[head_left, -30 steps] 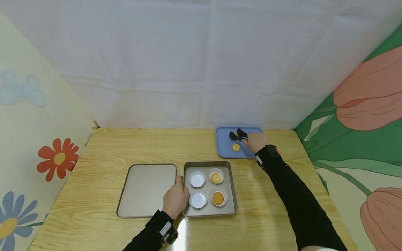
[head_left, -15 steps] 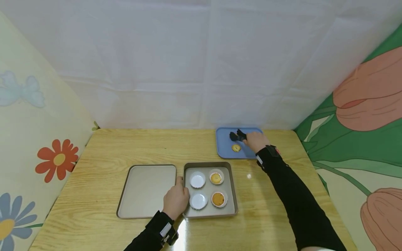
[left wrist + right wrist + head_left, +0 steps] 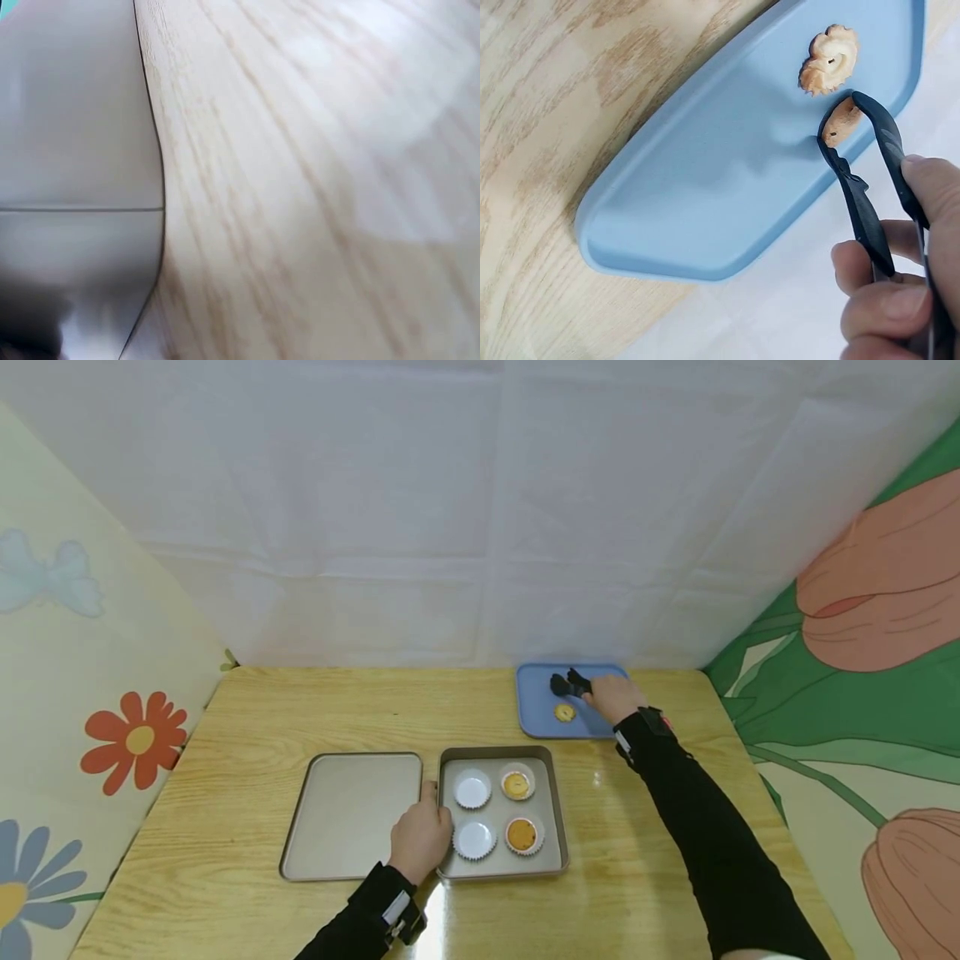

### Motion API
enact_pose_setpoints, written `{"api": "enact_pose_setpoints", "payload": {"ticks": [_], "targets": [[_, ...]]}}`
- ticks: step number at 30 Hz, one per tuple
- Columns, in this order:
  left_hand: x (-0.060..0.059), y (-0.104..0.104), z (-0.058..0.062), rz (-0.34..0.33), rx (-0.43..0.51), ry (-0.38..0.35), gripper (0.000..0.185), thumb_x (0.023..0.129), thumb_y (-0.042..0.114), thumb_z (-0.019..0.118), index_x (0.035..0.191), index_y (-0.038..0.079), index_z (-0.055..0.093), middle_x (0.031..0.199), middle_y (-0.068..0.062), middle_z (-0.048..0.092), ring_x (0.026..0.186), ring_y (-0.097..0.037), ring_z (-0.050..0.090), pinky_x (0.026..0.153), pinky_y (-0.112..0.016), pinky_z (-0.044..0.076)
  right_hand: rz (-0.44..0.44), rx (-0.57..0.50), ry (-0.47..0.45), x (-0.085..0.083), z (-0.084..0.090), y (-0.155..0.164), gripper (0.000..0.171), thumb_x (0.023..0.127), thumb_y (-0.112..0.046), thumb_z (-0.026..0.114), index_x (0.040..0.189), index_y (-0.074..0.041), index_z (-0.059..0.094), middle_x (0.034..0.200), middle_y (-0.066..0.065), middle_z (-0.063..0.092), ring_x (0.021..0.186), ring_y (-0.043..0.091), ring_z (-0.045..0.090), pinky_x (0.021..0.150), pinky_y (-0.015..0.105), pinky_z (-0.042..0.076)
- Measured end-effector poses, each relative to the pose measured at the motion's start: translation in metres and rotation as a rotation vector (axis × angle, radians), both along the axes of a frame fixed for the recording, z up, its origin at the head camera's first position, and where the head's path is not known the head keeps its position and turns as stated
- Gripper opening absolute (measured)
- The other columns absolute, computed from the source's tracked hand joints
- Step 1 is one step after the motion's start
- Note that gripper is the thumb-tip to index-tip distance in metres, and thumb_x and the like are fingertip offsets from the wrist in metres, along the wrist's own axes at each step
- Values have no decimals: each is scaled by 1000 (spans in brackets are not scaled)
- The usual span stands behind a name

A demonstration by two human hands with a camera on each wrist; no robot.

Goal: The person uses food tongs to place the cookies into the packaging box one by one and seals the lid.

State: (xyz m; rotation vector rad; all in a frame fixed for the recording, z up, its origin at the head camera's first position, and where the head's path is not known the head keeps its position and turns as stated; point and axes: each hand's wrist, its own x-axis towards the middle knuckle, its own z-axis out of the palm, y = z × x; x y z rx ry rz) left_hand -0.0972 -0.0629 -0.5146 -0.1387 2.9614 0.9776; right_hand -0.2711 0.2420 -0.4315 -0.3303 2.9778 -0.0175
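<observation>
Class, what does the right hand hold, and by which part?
The right hand grips black tongs by the handles; a cookie sits between their tips.

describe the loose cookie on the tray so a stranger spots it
A blue tray lies far back on the table. On it, in front of the black tongs, lies the cookie. Unlike its browner neighbour, held in the tongs, it is pale and wavy-edged.

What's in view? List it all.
Table: one, yellowish, centre
Pan: one, grey, on table
Flat tray: one, grey, left of pan
Paper cups: four, white, in pan
Blue tray: one, blue, back right
Tongs: one, black, over blue tray
Cookies: four, golden, in right cups, on blue tray, in tongs
Backdrop: one, white, behind
Side panels: two, multicoloured, either side
Sleeves, wristbands: two each, black, arms
Left hand: one, bare, at pan
Right hand: one, bare, on tongs
</observation>
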Motion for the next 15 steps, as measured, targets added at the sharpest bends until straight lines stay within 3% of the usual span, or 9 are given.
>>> {"api": "enact_pose_setpoints", "payload": {"ticks": [6,15], "targets": [[0,0,-1,-3,1,0,39,85,16,45,121,-2,46,62,-13,58,49,-21,52,41,-37,36,42,-10,76,5,-2,5,25,90,-25,56,80,-3,58,61,8,49,53,23,49,54,37,38],[-2,-1,2,-1,-4,10,38,85,16,46,120,-1,46,64,-15,59,51,-24,54,42,-39,37,91,-70,138,16,5,13,27,91,-25,54,96,2,59,74,13,55,63,27,53,59,39,41]]}}
